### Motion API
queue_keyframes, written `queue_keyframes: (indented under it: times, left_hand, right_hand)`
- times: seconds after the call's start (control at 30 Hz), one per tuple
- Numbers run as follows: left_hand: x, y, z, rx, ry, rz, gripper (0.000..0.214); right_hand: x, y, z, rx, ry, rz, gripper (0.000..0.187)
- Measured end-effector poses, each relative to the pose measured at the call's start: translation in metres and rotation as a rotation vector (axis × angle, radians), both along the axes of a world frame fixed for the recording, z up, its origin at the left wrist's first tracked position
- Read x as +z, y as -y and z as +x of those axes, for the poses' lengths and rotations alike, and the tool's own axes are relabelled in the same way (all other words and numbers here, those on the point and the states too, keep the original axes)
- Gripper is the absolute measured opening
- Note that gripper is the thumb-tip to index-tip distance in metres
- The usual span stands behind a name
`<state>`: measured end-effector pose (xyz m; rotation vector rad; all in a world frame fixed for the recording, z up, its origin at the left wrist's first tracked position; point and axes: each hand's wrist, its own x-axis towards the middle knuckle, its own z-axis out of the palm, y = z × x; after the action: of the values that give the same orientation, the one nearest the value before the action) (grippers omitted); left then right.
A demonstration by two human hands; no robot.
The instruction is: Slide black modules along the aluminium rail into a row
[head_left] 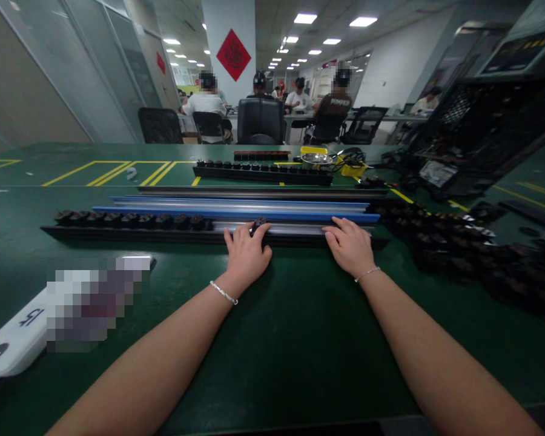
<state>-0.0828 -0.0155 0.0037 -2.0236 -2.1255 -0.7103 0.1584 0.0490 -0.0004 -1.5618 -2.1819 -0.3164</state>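
Note:
A long black rail (163,235) with a silver inner channel lies crosswise before me. A row of small dark knob-like parts (128,219) sits along its left half. My left hand (247,251) reaches to the middle of the rail, its fingers around one more small black part (260,223), partly hidden by them; the thumb is held apart. Nearer the rail's right end, my right hand (352,245) rests with fingers stretched out on the rail edge, nothing visible in them. Blue-edged silver rails (236,209) lie just behind.
Dark loose parts (463,242) are heaped at the right, near a black equipment case (490,127). Another filled rail (263,174), a metal bowl (317,158) and cables (352,158) lie farther back. A white device (22,327) is at left. People sit beyond the green table (300,351).

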Motion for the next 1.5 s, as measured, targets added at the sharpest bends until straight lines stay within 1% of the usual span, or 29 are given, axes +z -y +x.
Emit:
queue_keyframes:
  times: [0.27, 0.37, 0.5, 0.6, 0.8, 1.03, 1.5]
  left_hand:
    - [0.0014, 0.0006, 0.0005, -0.027, 0.006, -0.016, 0.05]
    - [0.0029, 0.0014, 0.0013, -0.037, 0.019, -0.031, 0.048]
    - [0.0032, 0.0018, 0.0018, -0.052, 0.063, -0.013, 0.042]
    - [0.0027, 0.0012, 0.0021, -0.05, 0.101, 0.002, 0.038]
    - [0.0034, -0.0004, 0.0026, -0.03, 0.145, -0.024, 0.034]
    - [0.0015, -0.0012, 0.0011, -0.052, 0.163, -0.019, 0.033]
    - [0.002, -0.0009, 0.0014, -0.079, 0.181, -0.004, 0.033]
  right_hand:
    - [0.0003, -0.0002, 0.0004, -0.001, -0.006, -0.015, 0.042]
    - [-0.0004, -0.0007, 0.0008, 0.007, -0.005, -0.002, 0.041]
    - [0.0002, 0.0001, 0.0002, -0.005, 0.001, -0.004, 0.042]
    - [0.0009, 0.0005, -0.0002, -0.007, -0.001, -0.014, 0.044]
    - [-0.0001, -0.0008, 0.0006, -0.006, 0.004, -0.009, 0.042]
    - [0.0001, 0.0, 0.0004, -0.001, 0.0, -0.004, 0.041]
    - [0.0005, 0.0002, 0.0005, 0.0, -0.019, -0.023, 0.046]
